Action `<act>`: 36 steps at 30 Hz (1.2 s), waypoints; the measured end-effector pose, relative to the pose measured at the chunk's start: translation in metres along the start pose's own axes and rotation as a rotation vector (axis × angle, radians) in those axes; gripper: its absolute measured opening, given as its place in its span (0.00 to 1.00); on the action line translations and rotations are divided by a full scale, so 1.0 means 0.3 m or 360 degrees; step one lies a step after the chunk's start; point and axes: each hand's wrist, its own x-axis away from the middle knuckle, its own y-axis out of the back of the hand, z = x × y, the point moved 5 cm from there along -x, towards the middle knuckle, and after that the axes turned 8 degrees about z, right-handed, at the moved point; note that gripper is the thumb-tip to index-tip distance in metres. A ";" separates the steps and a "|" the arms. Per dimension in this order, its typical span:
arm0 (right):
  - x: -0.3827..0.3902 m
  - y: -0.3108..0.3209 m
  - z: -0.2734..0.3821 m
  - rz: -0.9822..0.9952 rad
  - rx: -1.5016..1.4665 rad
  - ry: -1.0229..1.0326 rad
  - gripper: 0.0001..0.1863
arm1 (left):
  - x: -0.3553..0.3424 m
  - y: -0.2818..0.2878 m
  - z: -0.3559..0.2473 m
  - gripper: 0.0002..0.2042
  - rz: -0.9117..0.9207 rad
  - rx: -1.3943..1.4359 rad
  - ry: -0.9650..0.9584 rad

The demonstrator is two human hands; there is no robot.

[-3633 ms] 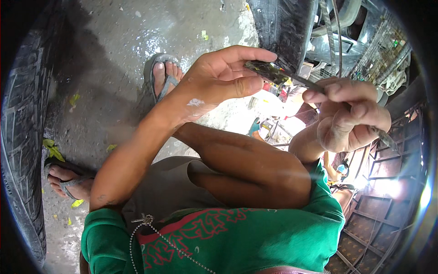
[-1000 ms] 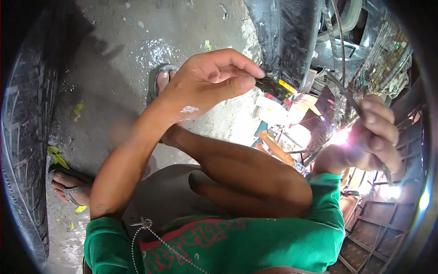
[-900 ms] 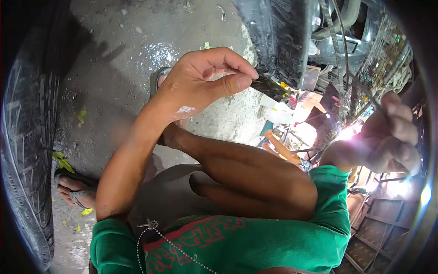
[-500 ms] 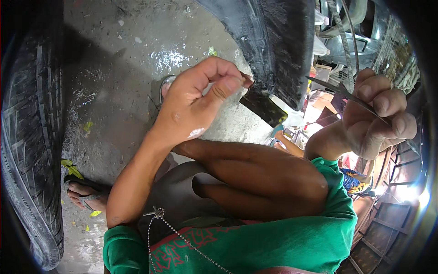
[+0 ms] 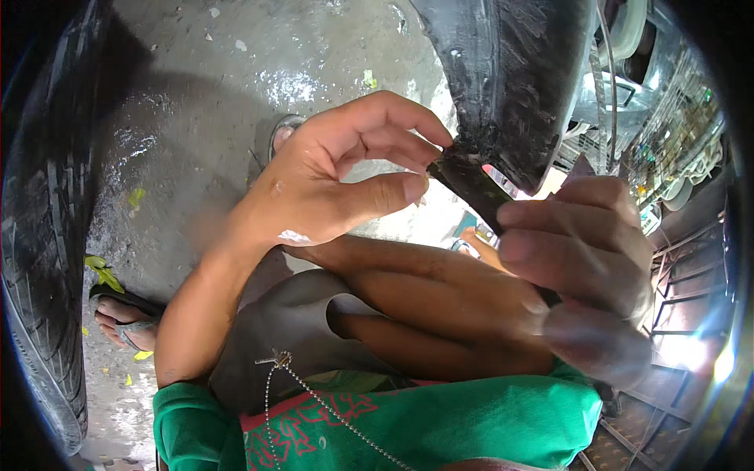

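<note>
Dark strip (image 5: 476, 191) at two o'clock, just beside black rubber (image 5: 518, 78). Left hand (image 5: 314, 182) half-curled round strip's ten-o'clock end, right hand (image 5: 589, 251) bent over four-o'clock end, probably to steady it. Can't tell if either grip's actually pinching.

A black treaded rubber tyre (image 5: 43, 259) is at the left, another black rubber tyre (image 5: 518, 71) at the far side, right of the middle. Wet grey concrete floor (image 5: 204, 47) lies between them. Before the second tyre, a flat dark strip (image 5: 483, 190) extends from the left hand (image 5: 338, 165) rightward to the right hand (image 5: 581, 259).
</note>
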 end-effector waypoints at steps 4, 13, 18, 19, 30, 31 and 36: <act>-0.008 -0.063 0.020 -0.0254 0.0183 0.0183 0.19 | 0.018 -0.008 0.011 0.21 0.0026 0.0094 0.0061; -0.041 -0.073 0.026 -0.0175 0.0183 0.0136 0.18 | -0.004 -0.036 0.037 0.21 0.0151 0.0090 -0.0037; -0.045 -0.076 -0.003 -0.0098 0.0113 0.0211 0.16 | -0.012 -0.044 0.040 0.17 0.0091 0.0006 -0.0026; -0.041 -0.071 -0.003 -0.0075 0.0085 0.0271 0.15 | -0.015 -0.053 0.040 0.16 0.0031 0.0016 -0.0069; -0.011 -0.009 -0.013 -0.0139 0.0052 0.0235 0.13 | 0.005 -0.053 0.034 0.18 -0.0141 -0.0044 -0.0161; 0.009 0.026 -0.014 -0.0200 -0.0066 0.0267 0.13 | 0.004 -0.056 0.033 0.20 -0.0133 -0.0070 -0.0146; 0.043 0.041 -0.020 -0.0243 -0.0136 0.0040 0.13 | -0.003 -0.061 0.035 0.23 -0.0114 -0.0218 -0.0122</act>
